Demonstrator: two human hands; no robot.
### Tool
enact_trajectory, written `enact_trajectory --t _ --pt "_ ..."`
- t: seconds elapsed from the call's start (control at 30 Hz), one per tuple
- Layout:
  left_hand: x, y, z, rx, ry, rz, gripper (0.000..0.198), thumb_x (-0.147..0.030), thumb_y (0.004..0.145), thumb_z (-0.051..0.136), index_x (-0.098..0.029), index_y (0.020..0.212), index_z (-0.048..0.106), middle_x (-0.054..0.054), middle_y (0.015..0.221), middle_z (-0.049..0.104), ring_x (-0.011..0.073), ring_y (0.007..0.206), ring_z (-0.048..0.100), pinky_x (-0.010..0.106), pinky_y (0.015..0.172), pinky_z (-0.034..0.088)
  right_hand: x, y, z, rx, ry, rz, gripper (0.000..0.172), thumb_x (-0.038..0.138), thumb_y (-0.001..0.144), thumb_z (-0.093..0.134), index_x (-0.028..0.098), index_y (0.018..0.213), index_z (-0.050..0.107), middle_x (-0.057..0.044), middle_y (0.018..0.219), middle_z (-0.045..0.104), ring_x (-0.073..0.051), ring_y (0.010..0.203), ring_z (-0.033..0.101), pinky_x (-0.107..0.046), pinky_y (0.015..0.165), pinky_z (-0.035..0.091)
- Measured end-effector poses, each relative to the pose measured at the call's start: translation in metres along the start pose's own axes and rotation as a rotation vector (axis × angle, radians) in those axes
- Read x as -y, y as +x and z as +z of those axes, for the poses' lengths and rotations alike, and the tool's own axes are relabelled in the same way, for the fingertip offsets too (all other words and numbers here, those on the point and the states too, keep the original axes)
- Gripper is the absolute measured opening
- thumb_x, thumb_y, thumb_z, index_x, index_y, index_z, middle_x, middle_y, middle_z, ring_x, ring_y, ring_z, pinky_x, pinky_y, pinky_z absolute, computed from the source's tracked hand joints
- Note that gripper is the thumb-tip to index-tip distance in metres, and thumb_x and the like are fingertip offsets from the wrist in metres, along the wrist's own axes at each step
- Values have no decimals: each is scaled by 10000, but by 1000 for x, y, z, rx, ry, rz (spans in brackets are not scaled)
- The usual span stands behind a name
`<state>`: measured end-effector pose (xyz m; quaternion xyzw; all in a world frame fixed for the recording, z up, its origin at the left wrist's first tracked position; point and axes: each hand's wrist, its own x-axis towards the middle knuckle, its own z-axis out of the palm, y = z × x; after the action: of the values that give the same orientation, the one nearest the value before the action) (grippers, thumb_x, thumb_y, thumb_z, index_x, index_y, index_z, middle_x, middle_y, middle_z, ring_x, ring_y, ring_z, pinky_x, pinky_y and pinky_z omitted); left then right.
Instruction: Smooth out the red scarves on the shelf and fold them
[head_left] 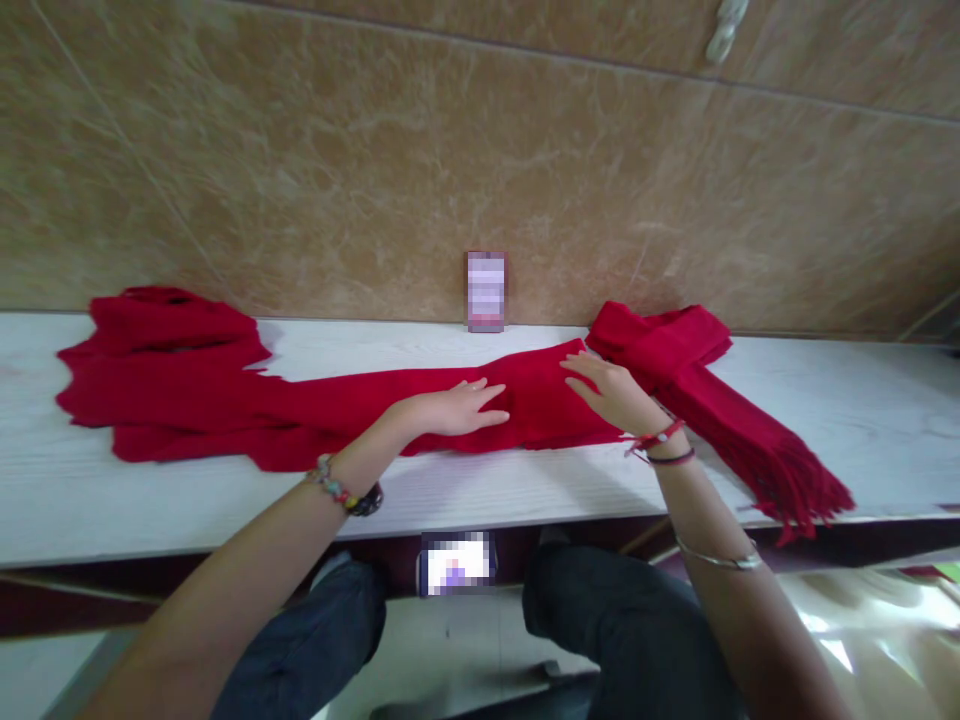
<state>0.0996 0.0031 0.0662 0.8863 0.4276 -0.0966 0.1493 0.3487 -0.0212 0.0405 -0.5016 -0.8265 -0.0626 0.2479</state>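
Observation:
A long strip of red cloth [360, 400], probably a scarf, stretches along the white bench top; its left part lies loose and rumpled. My left hand [466, 408] rests flat on the middle of the cloth with the fingers spread. Near the cloth's right end, my right hand [609, 392] is open too, fingers stretched out over the surface and pointing left. Neither hand grips anything. Just beyond my right hand lies a red fringed scarf [709, 385], partly folded, its tassels hanging over the front edge.
A phone with a blurred-out screen [486, 291] leans against the brown marbled wall [337, 170] behind the bench top [450, 500]. Another blurred screen [456, 565] shows below the front edge, between my knees. A white object [726, 32] is on the wall at upper right.

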Motion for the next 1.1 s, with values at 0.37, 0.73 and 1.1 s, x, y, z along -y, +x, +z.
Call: enact_trajectory --t 0.37,0.73,1.1 --pt "24 64 37 -208 -21 -315 717 -681 831 173 -306 1441 143 82 1521 18 385 1364 16 670 1006 117 1 41 59 311 -295 283 491 338 935 263 128 1364 379 -145 1432 350 -298 1310 314 -519 1048 241" --pt "26 40 23 -212 33 -268 642 -560 883 304 -218 1423 252 123 1522 26 367 1371 1 566 1066 108 -17 32 38 55 -227 270 454 282 885 376 25 1238 500 -207 1357 437 -299 1281 367 -462 1017 343" --pt "29 -38 39 -289 325 193 480 -86 817 428 -235 1269 485 78 1153 542 182 975 570 267 811 442 61 -15 25 211 65 -82 345 259 861 462 150 1159 599 -110 1211 598 -214 1169 509 -386 1000 403"
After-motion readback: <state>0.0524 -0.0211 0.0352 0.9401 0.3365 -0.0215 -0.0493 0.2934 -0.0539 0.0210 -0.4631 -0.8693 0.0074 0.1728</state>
